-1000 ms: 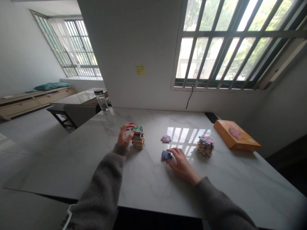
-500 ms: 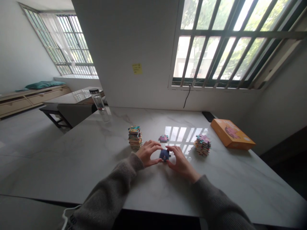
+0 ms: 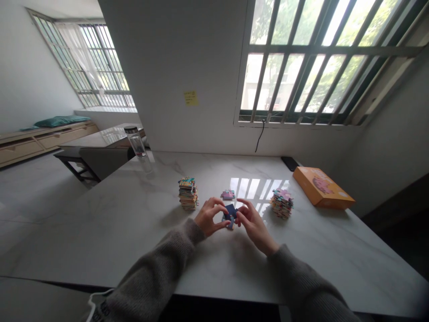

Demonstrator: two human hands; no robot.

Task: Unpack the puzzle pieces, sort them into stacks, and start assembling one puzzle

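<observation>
A dark blue jigsaw puzzle piece (image 3: 231, 210) is held between both hands, tilted a little above the tabletop. My left hand (image 3: 210, 216) grips its left side between thumb and fingers. Thumb and fingers of my right hand (image 3: 250, 221) close on its right edge, with the index finger stretched out above. Just under it, a second bluish puzzle piece (image 3: 230, 225) shows partly; the rest is hidden by the held piece and fingers. Beyond the hands lies a pink and purple piece (image 3: 228, 194). A tall stack of puzzle pieces (image 3: 188, 194) stands left, a shorter stack (image 3: 282, 205) right.
An orange box (image 3: 321, 188) lies on the right of the marble-patterned table (image 3: 214, 273), with a black phone-like object (image 3: 289, 163) behind it. A clear bottle (image 3: 136, 142) with a dark lid stands at the far left edge. A wall with a barred window rises behind.
My left hand has left the tall stack and come right to the blue pieces between my hands. The top blue piece is now lifted and tilted, exposing another below. The view has shifted slightly.
</observation>
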